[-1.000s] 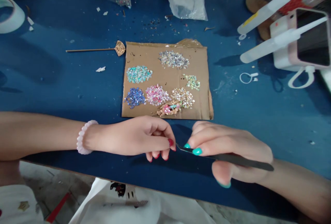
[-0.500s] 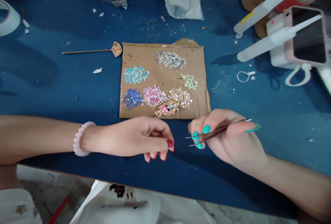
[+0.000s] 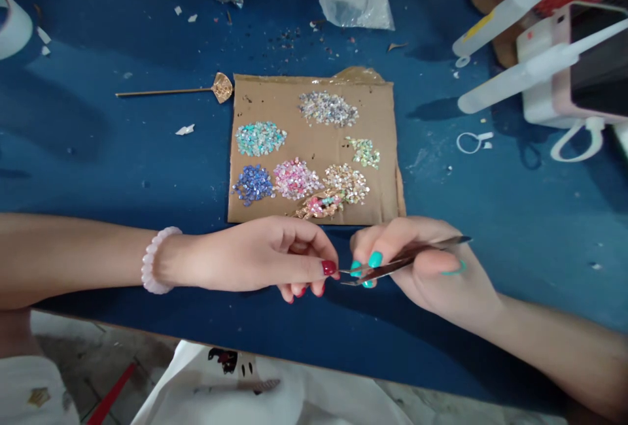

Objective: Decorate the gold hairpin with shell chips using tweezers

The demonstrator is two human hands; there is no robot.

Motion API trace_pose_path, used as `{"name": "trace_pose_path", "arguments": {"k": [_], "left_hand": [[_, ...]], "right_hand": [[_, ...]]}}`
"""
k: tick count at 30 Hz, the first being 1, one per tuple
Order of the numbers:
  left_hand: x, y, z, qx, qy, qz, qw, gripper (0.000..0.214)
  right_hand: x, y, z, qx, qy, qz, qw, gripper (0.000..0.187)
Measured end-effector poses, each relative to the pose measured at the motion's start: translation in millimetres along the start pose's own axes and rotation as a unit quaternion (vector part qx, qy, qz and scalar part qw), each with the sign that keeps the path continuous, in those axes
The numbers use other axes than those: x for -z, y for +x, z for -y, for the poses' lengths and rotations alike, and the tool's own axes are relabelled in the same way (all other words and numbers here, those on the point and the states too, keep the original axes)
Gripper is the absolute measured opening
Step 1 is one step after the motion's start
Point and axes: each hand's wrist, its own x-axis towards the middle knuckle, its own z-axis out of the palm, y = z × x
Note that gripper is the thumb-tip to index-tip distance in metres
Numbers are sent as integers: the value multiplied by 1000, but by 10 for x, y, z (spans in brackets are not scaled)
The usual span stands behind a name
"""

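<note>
While half a second ago my right hand [image 3: 432, 274] held the tweezers [image 3: 402, 260] a little away from the other hand, with the two tips spread and pointing into free air, now the tips are brought leftward and they meet the pinched fingertips [image 3: 330, 268] of my left hand [image 3: 260, 256]. I judge that something very small passes between fingers and tool here, but it is too small to see, so I cannot tell if the tips already have it. The tweezers are held firmly between thumb and two fingers of the right hand, and the tips look nearly together, not spread like before. The left hand is closed in a pinch, thumb against forefinger, and what it holds, if anything, is hidden. Both hands are over the blue bench [image 3: 98, 150] near its front edge, just in front of the cardboard sheet [image 3: 383, 111]. The sheet lies at the middle of the bench and carries small heaps of coloured chips, for example the blue heap [image 3: 254, 184] and the pink heap [image 3: 294, 178]. At the front edge of the sheet lies a gold ornament [image 3: 320, 205], partly filled with chips, close to both hands but not touched. A gold hairpin [image 3: 196, 89] lies beside the sheet's far left corner.
</note>
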Motion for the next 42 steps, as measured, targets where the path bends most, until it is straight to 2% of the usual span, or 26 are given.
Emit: {"name": "trace_pose_path", "arguments": {"k": [10,42], "left_hand": [[-4,7,-28,20,4,2,1000,10],[3,34,34,-7,13,5,1000,11]], "right_hand": [[7,-10,14,-4,-24,8,1000,27],[-16,-13,6,19,-47,11,999,25]]}}
